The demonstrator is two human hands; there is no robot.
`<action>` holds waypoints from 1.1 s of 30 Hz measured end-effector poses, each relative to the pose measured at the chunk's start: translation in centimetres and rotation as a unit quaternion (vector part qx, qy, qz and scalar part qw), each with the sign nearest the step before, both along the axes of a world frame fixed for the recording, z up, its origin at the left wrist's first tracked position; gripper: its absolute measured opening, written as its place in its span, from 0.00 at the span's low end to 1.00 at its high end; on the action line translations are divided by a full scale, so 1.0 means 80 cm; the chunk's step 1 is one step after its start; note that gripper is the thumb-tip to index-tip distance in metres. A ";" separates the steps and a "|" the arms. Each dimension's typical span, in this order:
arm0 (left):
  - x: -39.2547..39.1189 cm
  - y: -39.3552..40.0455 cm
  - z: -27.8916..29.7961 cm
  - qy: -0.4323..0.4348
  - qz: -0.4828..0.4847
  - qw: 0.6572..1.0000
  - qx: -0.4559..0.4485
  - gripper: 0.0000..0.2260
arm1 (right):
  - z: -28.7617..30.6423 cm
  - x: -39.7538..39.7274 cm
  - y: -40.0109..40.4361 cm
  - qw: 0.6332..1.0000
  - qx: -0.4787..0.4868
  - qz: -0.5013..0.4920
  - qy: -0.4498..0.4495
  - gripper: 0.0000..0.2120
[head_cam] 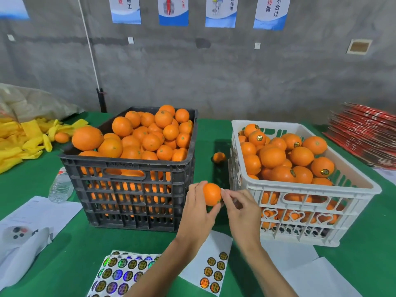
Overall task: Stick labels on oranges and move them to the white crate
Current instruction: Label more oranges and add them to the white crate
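Note:
My left hand (197, 209) grips a small orange (211, 193) in the gap between the two crates. My right hand (240, 207) has its fingertips pinched against the orange's right side, where a label edge barely shows. The black crate (128, 189) on the left is heaped with unlabelled oranges. To the right, the white crate (300, 202) holds oranges, several bearing round stickers. A sticker sheet (120, 273) lies at the front, and a partly used sheet (214, 271) lies under my forearms.
A loose orange (219, 157) lies on the green table (214, 133) between the crates; another (61, 137) lies by yellow foam nets (23, 142). A plastic bottle (61, 187) and papers (40, 211) lie at the left. Red flat cartons (364, 136) are stacked at the right.

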State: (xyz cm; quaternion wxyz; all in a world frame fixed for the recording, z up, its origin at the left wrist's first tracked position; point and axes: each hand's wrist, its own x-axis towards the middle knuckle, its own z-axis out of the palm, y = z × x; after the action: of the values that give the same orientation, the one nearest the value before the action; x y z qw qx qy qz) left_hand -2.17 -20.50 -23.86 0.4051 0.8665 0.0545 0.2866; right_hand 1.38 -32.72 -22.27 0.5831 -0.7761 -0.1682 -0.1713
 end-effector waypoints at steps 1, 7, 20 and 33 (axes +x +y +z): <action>0.005 0.000 0.018 -0.009 0.002 1.000 0.013 0.29 | 0.017 0.002 0.000 0.999 0.030 0.018 0.018 0.06; 0.030 0.010 0.095 -0.037 0.035 0.996 0.072 0.27 | 0.088 0.012 0.002 0.969 -0.201 -0.019 -0.143 0.24; 0.143 0.140 0.206 0.072 0.134 0.964 0.218 0.22 | 0.158 0.173 -0.041 0.981 -0.128 -0.138 -0.052 0.16; 0.124 0.213 0.211 0.118 0.163 0.963 0.180 0.28 | 0.145 0.141 -0.030 0.980 -0.108 -0.027 -0.164 0.15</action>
State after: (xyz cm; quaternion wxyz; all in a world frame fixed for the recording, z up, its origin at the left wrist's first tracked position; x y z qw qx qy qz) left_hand 7.77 -3.48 -6.99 0.1815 0.9321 0.1899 0.2494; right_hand 12.66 -35.14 -10.63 0.4555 -0.8001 -0.2580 -0.2928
